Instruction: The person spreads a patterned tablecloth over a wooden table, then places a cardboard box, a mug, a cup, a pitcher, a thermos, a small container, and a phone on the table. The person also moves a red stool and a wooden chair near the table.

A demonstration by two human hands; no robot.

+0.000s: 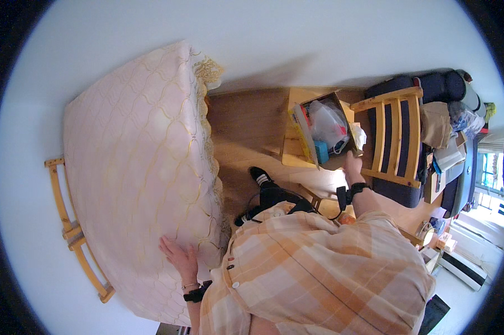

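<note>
My left hand point(178, 257) rests flat, fingers a little spread, on or just over a pale pink tablecloth point(143, 146) with gold line pattern and lace edge; it holds nothing. On a wooden chair point(291, 144) stands an open cardboard box point(337, 161), tilted in the view. Inside it are a clear plastic bag point(325, 119), a blue item point(321, 151) and some red and yellow pieces. At the box's near right corner, my right hand point(353, 165) grips the cardboard edge, its fingertips partly hidden. White tissue point(358, 136) sticks up beside the box.
Right of the box stands a wooden slatted chair back point(396, 136) before a dark seat. Beyond lie a brown paper bag point(435, 123), plastic bags and other goods. A wooden stool point(329, 207) is near my legs. Another chair back point(59, 197) shows past the table's far left side.
</note>
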